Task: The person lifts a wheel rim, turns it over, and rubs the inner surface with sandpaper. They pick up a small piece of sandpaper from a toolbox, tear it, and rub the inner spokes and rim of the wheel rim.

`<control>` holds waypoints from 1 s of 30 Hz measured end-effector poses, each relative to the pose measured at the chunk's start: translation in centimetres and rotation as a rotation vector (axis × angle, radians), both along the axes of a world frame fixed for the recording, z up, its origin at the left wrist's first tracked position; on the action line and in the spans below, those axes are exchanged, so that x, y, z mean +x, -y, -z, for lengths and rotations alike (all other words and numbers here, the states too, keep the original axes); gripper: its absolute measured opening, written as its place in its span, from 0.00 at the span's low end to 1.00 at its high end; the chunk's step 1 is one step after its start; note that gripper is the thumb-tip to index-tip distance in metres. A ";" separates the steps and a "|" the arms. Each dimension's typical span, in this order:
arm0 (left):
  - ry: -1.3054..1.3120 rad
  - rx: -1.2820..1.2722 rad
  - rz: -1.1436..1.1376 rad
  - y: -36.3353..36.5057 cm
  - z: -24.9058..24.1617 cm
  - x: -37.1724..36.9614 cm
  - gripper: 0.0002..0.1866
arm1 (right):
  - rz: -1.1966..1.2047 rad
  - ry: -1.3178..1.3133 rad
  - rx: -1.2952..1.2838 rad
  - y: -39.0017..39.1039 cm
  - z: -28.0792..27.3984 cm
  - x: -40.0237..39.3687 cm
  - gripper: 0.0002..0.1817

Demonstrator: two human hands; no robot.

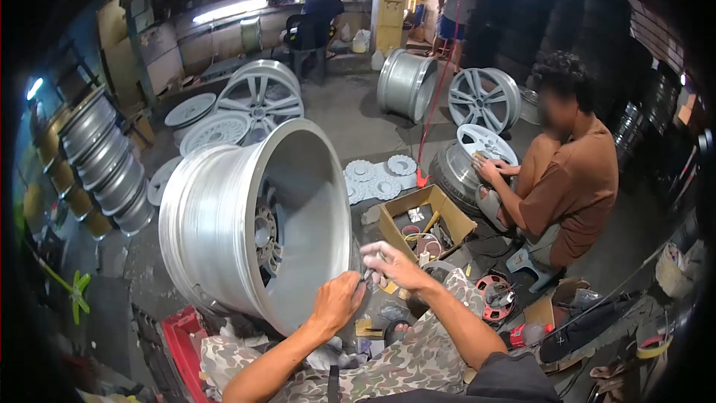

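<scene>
A large silver wheel rim (212, 224) stands on its side in front of me, its hollow barrel turned to the right. Close to the barrel's lower right edge, my left hand (339, 302) is closed with the fingers curled in. My right hand (395, 266) meets it, thumb and fingers bent together at a small dark thing between the two hands. That thing is too small and covered to name. Camouflage-patterned cloth (429, 343) covers my lap beneath both forearms.
A cardboard box (388, 230) holds tools and discs. Flat grey ornate pieces (384, 188) lie behind it. At right, a crouching person (570, 179) works on a wheel (485, 144). More rims (261, 97) stand behind; a red tray (186, 351) sits lower left.
</scene>
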State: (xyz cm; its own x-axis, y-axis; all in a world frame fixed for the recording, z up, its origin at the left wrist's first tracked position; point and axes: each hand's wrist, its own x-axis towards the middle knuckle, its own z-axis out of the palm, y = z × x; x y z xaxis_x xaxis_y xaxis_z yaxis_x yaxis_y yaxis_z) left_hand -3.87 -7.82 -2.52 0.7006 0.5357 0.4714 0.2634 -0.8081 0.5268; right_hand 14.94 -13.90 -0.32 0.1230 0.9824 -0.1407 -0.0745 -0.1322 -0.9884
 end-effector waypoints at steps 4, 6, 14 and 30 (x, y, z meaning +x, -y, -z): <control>0.032 -0.160 -0.093 0.2 -0.7 0.7 0.09 | 0.062 0.005 0.096 0.2 -0.9 1.8 0.27; 0.282 -0.934 -0.045 0.4 -0.8 1.2 0.09 | 0.155 0.040 0.079 0.1 -1.5 2.5 0.24; 0.338 -1.291 0.070 0.1 -0.1 1.4 0.10 | 0.100 0.043 0.040 0.6 -0.1 1.8 0.12; 0.418 -0.911 -0.025 -0.1 -1.5 2.0 0.10 | 0.234 0.423 0.203 2.9 -2.2 0.9 0.10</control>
State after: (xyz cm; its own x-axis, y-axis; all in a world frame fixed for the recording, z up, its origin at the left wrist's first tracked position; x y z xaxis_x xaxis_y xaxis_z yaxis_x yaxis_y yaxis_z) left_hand -1.84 -7.69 -1.04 0.5563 0.8272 0.0795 -0.0728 -0.0468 0.9963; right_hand 15.80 -16.81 1.83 0.3473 0.9242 0.1588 0.3319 0.0372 -0.9426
